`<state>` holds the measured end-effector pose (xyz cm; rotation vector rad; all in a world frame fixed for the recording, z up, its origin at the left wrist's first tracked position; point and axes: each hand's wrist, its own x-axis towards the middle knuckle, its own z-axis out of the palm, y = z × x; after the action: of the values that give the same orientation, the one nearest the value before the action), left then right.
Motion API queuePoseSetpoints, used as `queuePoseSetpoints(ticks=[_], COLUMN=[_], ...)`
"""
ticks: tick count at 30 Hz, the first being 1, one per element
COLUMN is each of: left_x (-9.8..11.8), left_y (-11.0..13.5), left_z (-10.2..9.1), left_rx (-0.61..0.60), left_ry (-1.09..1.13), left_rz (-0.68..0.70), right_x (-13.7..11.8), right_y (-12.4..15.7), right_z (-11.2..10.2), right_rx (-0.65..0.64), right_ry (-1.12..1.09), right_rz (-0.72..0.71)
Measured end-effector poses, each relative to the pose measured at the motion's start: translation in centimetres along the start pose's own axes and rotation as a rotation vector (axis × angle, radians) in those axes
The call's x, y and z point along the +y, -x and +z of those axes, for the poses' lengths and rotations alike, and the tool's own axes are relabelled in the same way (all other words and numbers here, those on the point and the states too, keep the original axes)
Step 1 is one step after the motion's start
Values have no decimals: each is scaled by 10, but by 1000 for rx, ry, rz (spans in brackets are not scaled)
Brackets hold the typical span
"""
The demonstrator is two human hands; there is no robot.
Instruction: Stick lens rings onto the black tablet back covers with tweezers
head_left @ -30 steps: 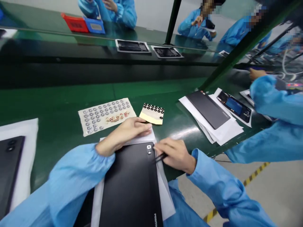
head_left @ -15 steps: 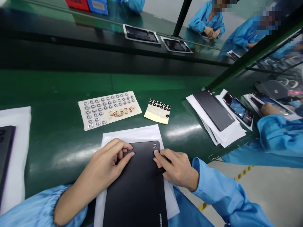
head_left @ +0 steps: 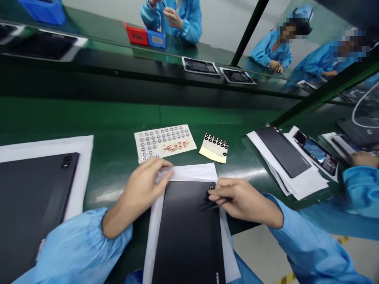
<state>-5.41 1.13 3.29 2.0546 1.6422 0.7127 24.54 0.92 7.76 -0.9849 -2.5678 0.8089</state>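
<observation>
One dark tablet lies on white paper before you | your right hand pinches tweezers | left hand parted, seemingly empty | camera ring looks seated, work apparently unfinished; black rings remain

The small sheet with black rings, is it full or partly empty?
Partly empty: below two rows of black rings, the small sheet shows one lone ring and blank space.
</observation>
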Motion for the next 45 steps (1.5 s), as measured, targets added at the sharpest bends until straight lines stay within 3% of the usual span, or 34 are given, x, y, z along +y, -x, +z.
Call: queuePoseSetpoints(ticks=[3, 5, 8, 11, 15, 17, 19, 22, 25, 27, 30, 33, 36, 45], left_x=[-30, -46, -59, -59, -54, -52, -50, -41, -22, -8, 8, 15, 18, 19], left_y=[-13, -17, -18, -14, -11, -11, -11, -8, -3, 0, 1, -3, -8, -4], left_z=[-11, -12, -6, 0, 3, 3, 2, 0, -3, -2, 7, 18, 24, 27], left_rx=[231, 223, 168, 178, 169, 168, 176, 238, 307, 214, -30, -134, -176, -183], left_ry=[-299, -374, -420, -466, -506, -521, -520, -499, -401, -253, -121, -146, -134, -130], left_rz=[13, -4, -19, -22, -23, -37, -44, -25, 21, 96, 212, 218, 190, 168], right_x=[-5, -9, -12, -12, -9, -7, -4, 6, 20, 27, 30, 25, 17, 13], right_y=[-60, -108, -168, -202, -216, -210, -189, -130, -57, -15, 26, 42, 44, 41], right_z=[-2, 11, 39, 55, 54, 49, 42, 28, 16, 15, 30, 51, 63, 64], right_rx=[127, 87, -38, -91, -153, -170, -85, 181, 368, 406, 391, 409, 413, 431], right_ry=[-90, -25, 146, 197, 192, 180, 128, -89, -160, -84, 131, 272, 249, 291], right_rz=[-32, -34, 119, 204, 239, 220, 112, -134, -129, -61, 49, 111, 109, 85])
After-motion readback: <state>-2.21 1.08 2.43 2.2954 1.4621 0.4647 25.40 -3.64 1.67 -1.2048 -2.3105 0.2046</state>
